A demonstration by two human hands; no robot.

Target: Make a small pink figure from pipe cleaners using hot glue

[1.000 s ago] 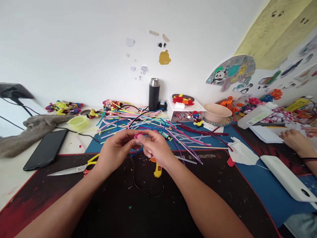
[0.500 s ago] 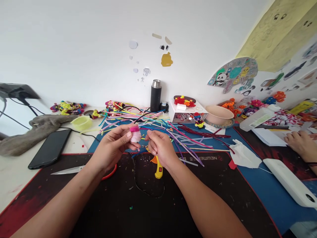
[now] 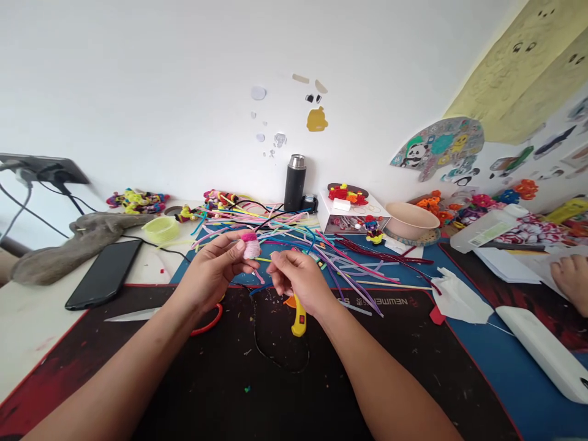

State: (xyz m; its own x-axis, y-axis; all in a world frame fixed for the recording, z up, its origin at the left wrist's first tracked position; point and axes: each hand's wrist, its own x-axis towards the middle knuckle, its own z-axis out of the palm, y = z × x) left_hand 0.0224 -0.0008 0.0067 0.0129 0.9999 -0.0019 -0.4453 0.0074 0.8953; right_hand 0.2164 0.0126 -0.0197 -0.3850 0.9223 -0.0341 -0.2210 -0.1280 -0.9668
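Observation:
My left hand point(image 3: 220, 269) pinches a small fuzzy piece wound from pipe cleaner point(image 3: 251, 246), bright pink on top and pale pink below. Just to the right, my right hand point(image 3: 294, 272) has its fingers curled and pressed together, apart from the pink piece; whatever they may hold is too small or hidden. Below that hand lies a yellow glue gun point(image 3: 299, 321) with an orange trigger, its front part covered by the fingers. Scissors point(image 3: 133, 315) with a red handle loop rest partly under my left forearm. Loose pipe cleaners point(image 3: 358, 269) in many colours spread behind both hands.
A black flask point(image 3: 295, 187), a white box point(image 3: 325, 214) and a beige bowl point(image 3: 411, 222) stand along the wall. At left lie a phone point(image 3: 105, 274) and driftwood point(image 3: 50, 257). A white power bank point(image 3: 542, 352) and another person's hand point(image 3: 572, 278) are at right.
My hands, together a second ago, have parted; the pink piece shows in my left hand. My right hand has stayed closed beside it. The view has shifted slightly left and up.

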